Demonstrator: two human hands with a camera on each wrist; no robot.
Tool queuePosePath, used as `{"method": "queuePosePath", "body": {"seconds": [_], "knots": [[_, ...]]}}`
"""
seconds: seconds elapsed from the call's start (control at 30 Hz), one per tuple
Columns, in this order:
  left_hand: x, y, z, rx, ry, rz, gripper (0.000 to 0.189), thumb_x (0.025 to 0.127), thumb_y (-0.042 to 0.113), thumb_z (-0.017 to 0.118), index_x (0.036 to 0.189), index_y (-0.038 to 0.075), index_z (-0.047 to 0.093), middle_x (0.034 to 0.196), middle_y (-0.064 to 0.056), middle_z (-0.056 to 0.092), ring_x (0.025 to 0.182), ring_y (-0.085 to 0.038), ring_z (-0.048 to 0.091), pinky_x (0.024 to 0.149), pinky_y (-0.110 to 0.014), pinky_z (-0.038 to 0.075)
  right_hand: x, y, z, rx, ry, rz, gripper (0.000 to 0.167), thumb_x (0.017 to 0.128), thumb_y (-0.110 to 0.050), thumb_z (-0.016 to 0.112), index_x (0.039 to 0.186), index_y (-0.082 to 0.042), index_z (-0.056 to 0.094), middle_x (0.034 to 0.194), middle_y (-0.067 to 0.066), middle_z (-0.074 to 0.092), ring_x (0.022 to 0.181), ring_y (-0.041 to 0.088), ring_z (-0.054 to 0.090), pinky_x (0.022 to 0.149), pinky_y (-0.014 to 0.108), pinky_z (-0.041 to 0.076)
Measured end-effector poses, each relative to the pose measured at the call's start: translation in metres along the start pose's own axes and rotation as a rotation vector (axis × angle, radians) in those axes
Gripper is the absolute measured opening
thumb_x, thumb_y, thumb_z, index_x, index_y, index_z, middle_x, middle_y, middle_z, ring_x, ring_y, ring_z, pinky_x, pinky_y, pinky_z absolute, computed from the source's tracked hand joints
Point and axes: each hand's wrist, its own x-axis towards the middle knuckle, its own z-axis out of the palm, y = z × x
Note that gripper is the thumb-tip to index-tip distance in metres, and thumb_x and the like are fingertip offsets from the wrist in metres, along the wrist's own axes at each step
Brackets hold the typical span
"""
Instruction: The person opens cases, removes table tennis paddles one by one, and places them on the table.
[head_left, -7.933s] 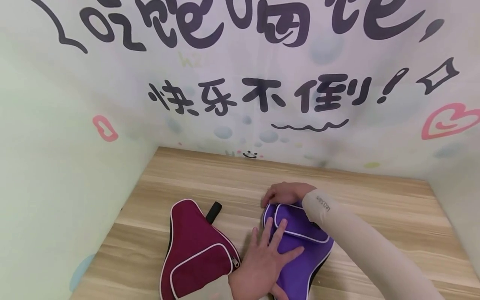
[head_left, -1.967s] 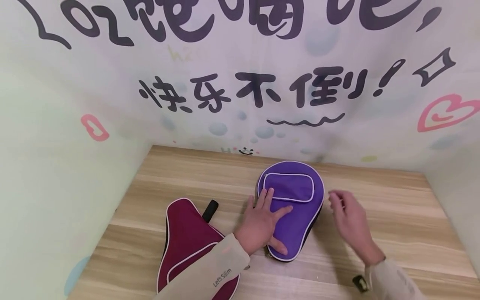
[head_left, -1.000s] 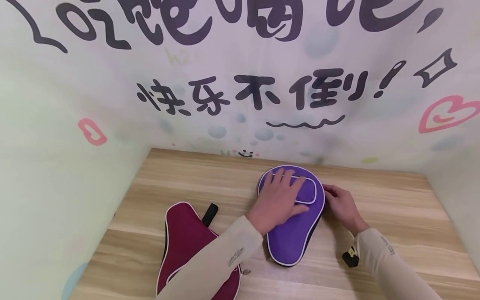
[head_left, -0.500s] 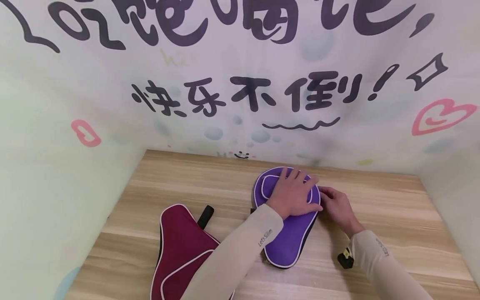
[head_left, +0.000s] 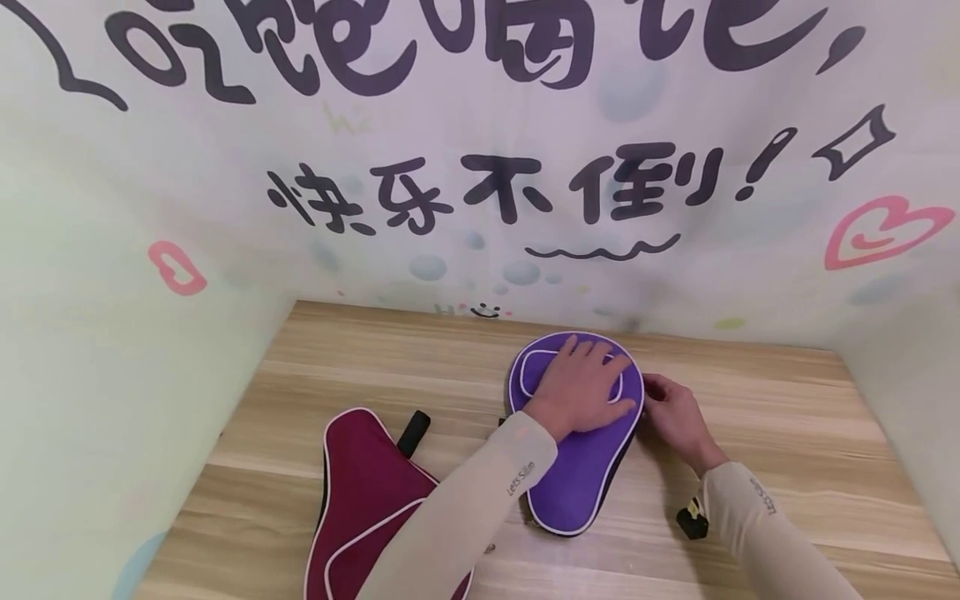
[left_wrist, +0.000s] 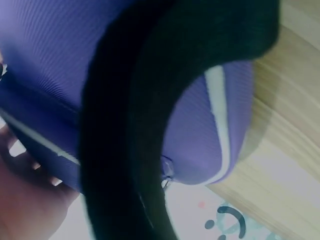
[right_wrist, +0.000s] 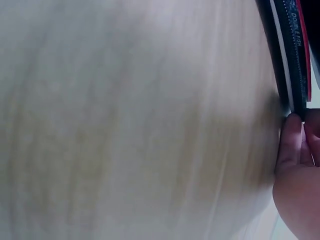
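A purple table tennis paddle case point(head_left: 570, 483) with white piping lies on the wooden table. My left hand point(head_left: 581, 387) rests on its pocket, fingers spread and fairly straight. At the case's right edge my right hand point(head_left: 675, 417) pinches the rim with curled fingers; what lies between the fingertips is hidden. The right wrist view shows a paddle edge point(right_wrist: 298, 40) lettered "DOUBLE FISH", with a red line, beside the case's piping just above the fingers. In the left wrist view the purple fabric fills much of the picture, partly covered by a black band point(left_wrist: 115, 130).
To the left lies a maroon paddle case point(head_left: 375, 467), partly under my left forearm, with a black loop point(head_left: 414, 433) sticking out. A small black object with a yellow mark point(head_left: 692, 520) hangs by my right wrist. A printed white wall point(head_left: 480, 275) rises behind the table.
My left hand has moved up from the case's middle to its pocket. My right hand, earlier at the far edge, then apart, now grips the right edge. The case has been pushed farther back.
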Motion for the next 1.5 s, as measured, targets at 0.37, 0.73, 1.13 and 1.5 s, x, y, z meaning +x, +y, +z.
{"method": "queuePosePath", "body": {"seconds": [0.37,0.73,1.13,1.5], "knots": [[-0.048,-0.057,-0.025,-0.183,0.413,0.103,0.051,0.106,0.037,0.045,0.152,0.017,0.046,0.162,-0.005,0.041,0.152,-0.022,0.038,0.126,-0.037,0.031,-0.001,0.001,0.006,0.058,-0.008,-0.046,0.035,0.102,-0.009,0.058,0.133,0.005,0.061,0.124,0.027,0.069,0.091,-0.012,0.057,0.077,0.010,0.049],[-0.078,-0.072,-0.049,-0.204,0.599,0.130,0.033,0.103,0.033,0.049,0.124,0.020,0.072,0.150,-0.005,0.057,0.151,-0.027,0.041,0.125,-0.040,0.033,-0.004,0.004,0.002,0.030,-0.004,-0.025,0.035,0.103,-0.013,0.059,0.134,0.002,0.061,0.129,0.026,0.067,0.093,-0.008,0.056,0.077,0.009,0.048],[-0.111,-0.065,-0.084,-0.088,0.318,-0.360,0.048,0.096,0.026,0.071,0.131,-0.003,0.057,0.148,-0.023,0.047,0.142,-0.038,0.048,0.102,-0.040,0.056,-0.003,0.003,0.005,0.047,-0.003,-0.010,0.036,0.103,-0.013,0.059,0.135,0.002,0.061,0.130,0.026,0.067,0.097,-0.006,0.059,0.079,0.007,0.047],[-0.144,-0.117,-0.059,-0.001,-0.012,-0.309,0.072,0.099,0.045,0.062,0.158,0.011,0.038,0.170,-0.016,0.022,0.161,-0.038,0.009,0.130,-0.054,0.016,-0.005,0.002,0.006,0.071,0.017,-0.015,0.036,0.103,-0.015,0.059,0.134,0.003,0.062,0.129,0.026,0.067,0.098,-0.001,0.062,0.077,0.007,0.047]]}}
